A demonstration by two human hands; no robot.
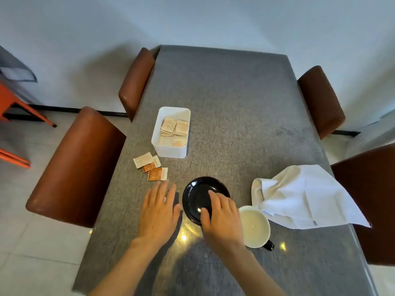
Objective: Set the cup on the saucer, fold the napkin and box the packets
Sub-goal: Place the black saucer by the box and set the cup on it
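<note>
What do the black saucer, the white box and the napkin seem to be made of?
The saucer looks like glazed ceramic: it is glossy black with bright light spots on it. The box seems to be matte white plastic, with smooth walls and rounded corners. The napkin looks like white woven cloth, soft and creased, though thick paper is possible.

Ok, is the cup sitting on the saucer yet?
No, the cup stands on the table just right of the black saucer, which holds only the right hand's fingers.
</note>
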